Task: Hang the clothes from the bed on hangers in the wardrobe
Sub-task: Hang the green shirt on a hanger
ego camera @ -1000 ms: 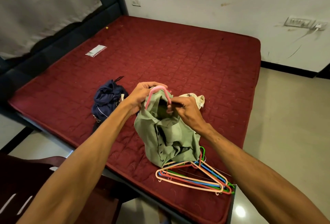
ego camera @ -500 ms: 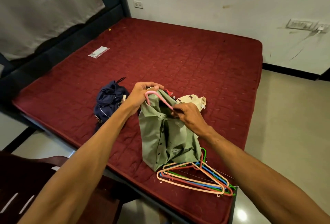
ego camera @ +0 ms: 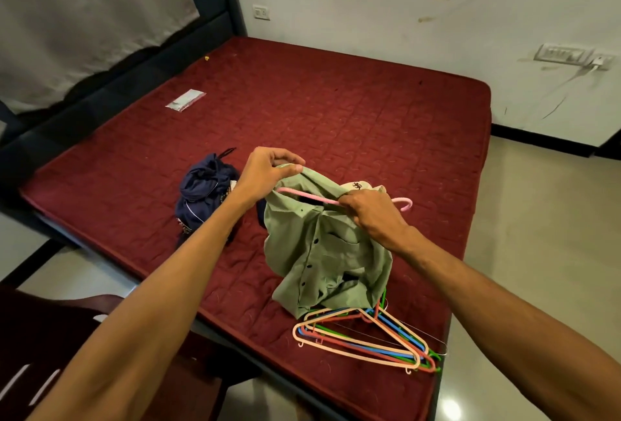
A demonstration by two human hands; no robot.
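Green shirt (ego camera: 322,252): left hand (ego camera: 265,178) pinches the collar; right hand (ego camera: 369,215) grips the pink hanger (ego camera: 302,195). Seat both shoulders evenly before lifting.

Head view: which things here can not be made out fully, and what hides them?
All in the head view.
Pink hanger: most of its frame is inside the green shirt or under the right hand.
Cream garment: mostly behind the shirt and that hand.
Hanger pile: top ends under the shirt hem.
Yellow speck: too small to name.
Wardrobe: outside the frame.
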